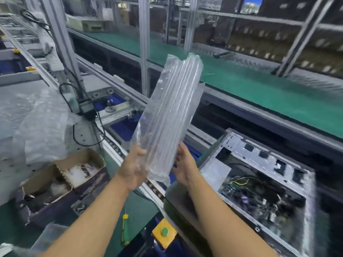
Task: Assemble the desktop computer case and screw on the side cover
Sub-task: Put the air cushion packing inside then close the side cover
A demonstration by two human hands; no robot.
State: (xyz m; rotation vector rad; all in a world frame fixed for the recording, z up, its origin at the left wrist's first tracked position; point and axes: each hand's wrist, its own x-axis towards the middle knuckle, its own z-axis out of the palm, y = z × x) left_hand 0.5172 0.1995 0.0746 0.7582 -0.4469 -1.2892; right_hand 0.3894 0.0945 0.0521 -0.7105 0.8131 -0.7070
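A long clear air-cushion packing sleeve (170, 115) stands tilted in the air in front of me. My left hand (132, 169) grips its lower end from the left, thumb across the plastic. Against the same end from the right rests my right hand (183, 166), its fingers curled on the sleeve's edge. To the lower right, the open desktop computer case (259, 182) lies on its side, with the motherboard and cables showing inside. No side cover is visible.
A cardboard box (61, 175) with small parts sits at the lower left, with crumpled plastic wrap (40, 127) behind it. A green-yellow screwdriver (125, 229) lies on the green mat near a yellow button box (164, 234). Aluminium posts and a green conveyor belt (259, 89) run behind.
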